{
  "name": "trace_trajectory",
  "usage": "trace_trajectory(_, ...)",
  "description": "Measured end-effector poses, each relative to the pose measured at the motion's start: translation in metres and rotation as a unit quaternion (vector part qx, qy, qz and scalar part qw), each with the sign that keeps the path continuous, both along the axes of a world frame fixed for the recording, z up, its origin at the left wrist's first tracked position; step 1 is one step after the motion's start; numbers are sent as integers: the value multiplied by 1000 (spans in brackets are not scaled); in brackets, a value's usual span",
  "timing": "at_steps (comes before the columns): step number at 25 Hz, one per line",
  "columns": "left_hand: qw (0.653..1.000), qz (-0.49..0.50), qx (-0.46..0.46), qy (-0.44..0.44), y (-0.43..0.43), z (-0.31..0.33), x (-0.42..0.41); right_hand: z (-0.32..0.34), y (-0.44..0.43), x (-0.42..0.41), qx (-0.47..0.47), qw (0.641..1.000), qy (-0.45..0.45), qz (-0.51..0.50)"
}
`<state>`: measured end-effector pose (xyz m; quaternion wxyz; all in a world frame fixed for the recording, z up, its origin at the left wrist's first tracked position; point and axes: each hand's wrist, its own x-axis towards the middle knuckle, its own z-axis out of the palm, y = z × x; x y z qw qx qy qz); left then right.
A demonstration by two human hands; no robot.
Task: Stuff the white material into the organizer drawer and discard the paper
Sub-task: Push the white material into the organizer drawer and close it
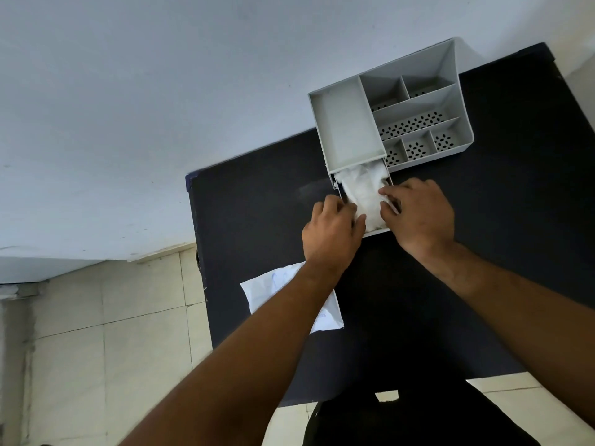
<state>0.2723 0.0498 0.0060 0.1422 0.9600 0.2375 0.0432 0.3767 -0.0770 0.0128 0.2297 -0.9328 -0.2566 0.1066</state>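
Observation:
A grey plastic organizer [349, 123] stands on the black table [257, 204] against the wall. Its drawer [376, 232] is pulled out toward me and holds crumpled white material [363, 188]. My left hand [331, 233] rests at the drawer's left side, fingers curled against the material. At the drawer's right side my right hand [418, 214] presses its fingers onto the same material. A white sheet of paper [267, 288] lies flat on the table below my left forearm, partly covered by it.
The organizer's top has several open compartments with perforated floors [415, 122]. The table's left edge [199, 252] drops to a tiled floor [112, 333]. A pale wall [161, 91] is right behind the organizer. Dark clothing [402, 420] shows at the table's near edge.

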Motion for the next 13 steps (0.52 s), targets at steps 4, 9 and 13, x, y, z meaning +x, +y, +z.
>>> trace_trajectory(4,994,-96,50,26,4,-10,-14,-1,-1,2,-70,997,1,28)
trace_trajectory(9,980,-158,-5,124,9,-2,-15,4,5,-1,-24,998,-41,34)
trace_trajectory(13,959,-185,42,209,15,1,-5,0,6,0,-52,989,-67,121)
